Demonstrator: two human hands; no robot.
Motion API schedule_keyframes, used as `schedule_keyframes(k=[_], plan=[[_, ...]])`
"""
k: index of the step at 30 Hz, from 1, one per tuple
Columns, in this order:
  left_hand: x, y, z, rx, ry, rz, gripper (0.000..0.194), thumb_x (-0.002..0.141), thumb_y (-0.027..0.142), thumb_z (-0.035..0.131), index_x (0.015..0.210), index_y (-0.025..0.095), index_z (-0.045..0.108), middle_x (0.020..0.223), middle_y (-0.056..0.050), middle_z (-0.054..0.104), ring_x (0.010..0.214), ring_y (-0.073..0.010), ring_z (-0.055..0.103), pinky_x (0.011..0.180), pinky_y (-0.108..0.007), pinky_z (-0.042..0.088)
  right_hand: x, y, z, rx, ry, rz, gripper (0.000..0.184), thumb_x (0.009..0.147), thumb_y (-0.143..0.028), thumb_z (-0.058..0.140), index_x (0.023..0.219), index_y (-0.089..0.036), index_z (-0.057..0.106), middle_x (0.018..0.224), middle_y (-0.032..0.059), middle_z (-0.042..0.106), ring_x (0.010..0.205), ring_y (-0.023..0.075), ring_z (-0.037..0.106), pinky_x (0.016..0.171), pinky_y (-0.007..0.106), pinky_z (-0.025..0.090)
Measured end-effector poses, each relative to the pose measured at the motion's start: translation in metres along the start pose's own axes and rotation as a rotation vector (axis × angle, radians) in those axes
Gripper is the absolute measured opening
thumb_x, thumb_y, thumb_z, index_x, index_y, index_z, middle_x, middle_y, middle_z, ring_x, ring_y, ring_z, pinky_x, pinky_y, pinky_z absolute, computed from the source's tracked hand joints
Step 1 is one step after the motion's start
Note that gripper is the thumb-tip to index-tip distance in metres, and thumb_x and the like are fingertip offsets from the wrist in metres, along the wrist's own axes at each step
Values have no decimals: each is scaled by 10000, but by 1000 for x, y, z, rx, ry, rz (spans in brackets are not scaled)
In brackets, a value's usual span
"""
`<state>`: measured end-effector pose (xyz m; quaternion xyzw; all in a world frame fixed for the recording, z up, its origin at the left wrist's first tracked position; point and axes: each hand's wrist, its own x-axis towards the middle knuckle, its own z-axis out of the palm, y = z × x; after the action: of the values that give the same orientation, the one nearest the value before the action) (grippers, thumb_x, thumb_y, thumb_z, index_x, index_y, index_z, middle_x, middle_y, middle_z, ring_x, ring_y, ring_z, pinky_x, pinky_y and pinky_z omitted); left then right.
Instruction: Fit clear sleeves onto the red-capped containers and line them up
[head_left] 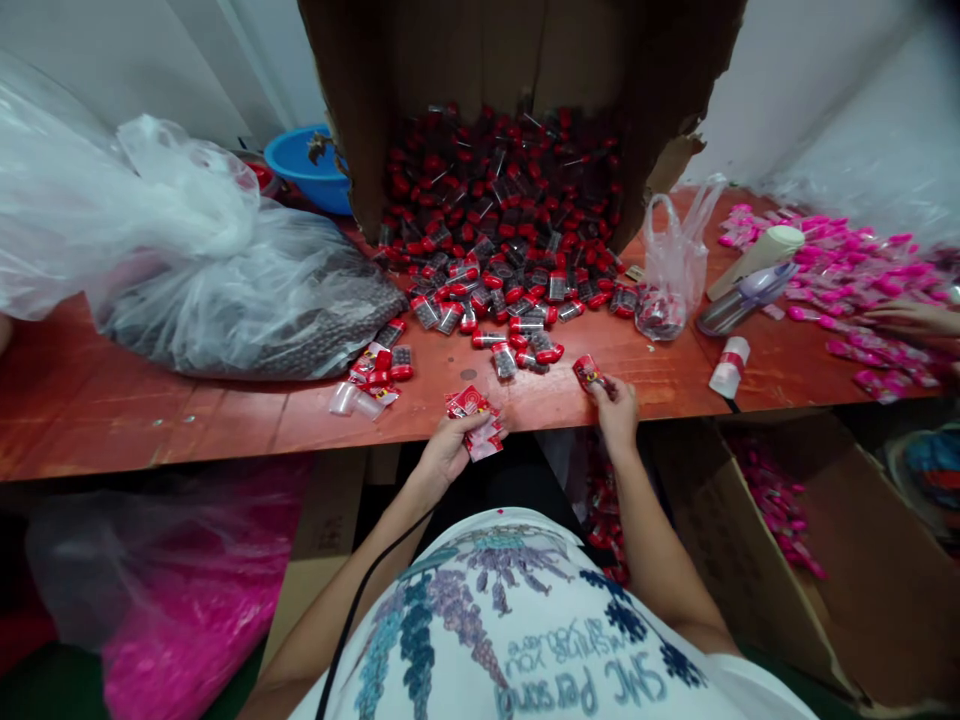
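My left hand (pixel 448 448) is closed around a small stack of red and white label cards (pixel 474 420) at the front edge of the reddish wooden table (pixel 150 410). My right hand (pixel 616 408) pinches one small red-capped clear packet (pixel 589 374) on the table top. Just beyond both hands lies a big heap of the same red-capped packets (pixel 502 220), spilling out of a tipped cardboard box (pixel 525 50). A few loose packets and clear caps (pixel 373 382) lie left of my left hand.
A large clear plastic bag of dark pieces (pixel 247 300) fills the left of the table, a blue bowl (pixel 307 165) behind it. A small plastic bag (pixel 675 265), a bottle (pixel 754 260) and pink packets (pixel 855 270) lie right, where another person's hand (pixel 911 322) rests. Below stand a box of pink items (pixel 780 505) and a pink bag (pixel 187 610).
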<state>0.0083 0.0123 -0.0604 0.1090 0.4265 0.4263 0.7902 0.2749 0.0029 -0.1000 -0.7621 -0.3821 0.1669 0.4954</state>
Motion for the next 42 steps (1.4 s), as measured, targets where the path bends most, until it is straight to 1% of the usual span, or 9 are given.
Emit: schedule_keyframes(k=[4,9,16,18,22,24,29,36,42], plan=[[4,-5,3,17,62,16,207,598,-39,700,748,97,658,718,-80,712,648,-215,688,659,-380,594,-23,-29,9,31,-45,-155,380,767,-401,610,1093,-206,633,1084,92,548,838,190,558,823,353,444],[5,-10,5,27,44,95,190,577,-7,724,734,88,675,706,-84,717,621,-188,681,651,-309,580,-76,-71,54,432,-657,-87,300,728,-377,681,1004,-266,651,789,-14,586,685,151,545,643,266,476],[-1,2,-14,-17,84,105,171,597,61,746,755,84,682,712,-84,712,618,-191,676,625,-297,570,-76,-73,73,358,-822,-199,277,793,-326,614,1064,-274,641,791,-22,598,750,158,588,706,276,479],[0,5,-17,-29,117,162,186,574,29,748,737,80,675,680,-68,704,594,-176,666,611,-277,562,-66,-74,77,272,-785,-292,258,850,-336,542,1077,-266,640,868,1,631,816,172,602,760,295,476],[5,11,-18,-67,142,170,152,583,7,732,692,78,653,616,-44,681,535,-148,639,555,-247,542,-39,-75,91,-93,-411,-444,323,893,-366,481,1128,-203,629,1053,99,602,935,230,572,839,361,450],[6,13,-18,-83,138,141,121,621,12,712,697,84,650,618,-42,680,527,-134,632,540,-231,532,-28,-75,99,-265,-337,-482,377,874,-370,519,1182,-169,605,1062,134,587,970,263,551,851,389,443],[7,19,-20,-147,128,39,71,717,18,631,714,87,647,641,-61,684,547,-143,643,572,-251,546,-25,-75,101,-256,-372,-509,431,855,-286,536,1277,-201,546,1081,119,568,970,252,553,854,377,452],[7,26,-20,-245,89,84,84,749,60,637,688,116,622,599,-26,657,493,-105,604,524,-206,512,-78,-80,70,260,-535,-259,405,807,-331,612,1201,-236,604,996,39,569,825,161,577,765,293,483],[10,23,-16,-280,113,96,91,738,55,653,684,120,619,614,-29,674,523,-114,625,556,-219,528,-104,-90,58,339,-575,-240,405,784,-313,644,1184,-255,617,945,24,558,821,153,573,750,274,486]])
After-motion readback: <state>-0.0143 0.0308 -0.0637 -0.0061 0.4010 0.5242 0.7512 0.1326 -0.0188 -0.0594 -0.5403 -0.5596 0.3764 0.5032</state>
